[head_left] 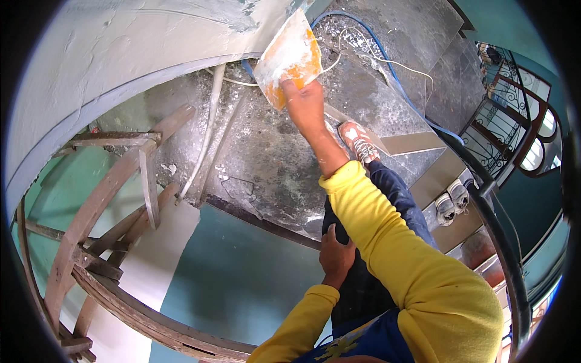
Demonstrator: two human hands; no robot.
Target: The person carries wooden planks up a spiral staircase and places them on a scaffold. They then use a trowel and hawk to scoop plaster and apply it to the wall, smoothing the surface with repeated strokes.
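Observation:
My right hand (305,109) is closed around the lower edge of an orange, flat putty spreader (296,51). White putty is smeared across much of its face. The arm reaches out in a yellow sleeve, and the spreader is beside the bottom of a whitish plastered wall (175,30), where I cannot tell if they touch. Lower down, my left hand (336,257) rests on my dark-trousered leg, holding nothing, its fingers partly apart.
A wooden trestle (103,193) stands at the left. A pale pipe (209,130), blue hose (387,57) and white cord (417,69) lie on the stained floor. Shoes (451,202) sit on a step at the right, inside a black railing (511,266).

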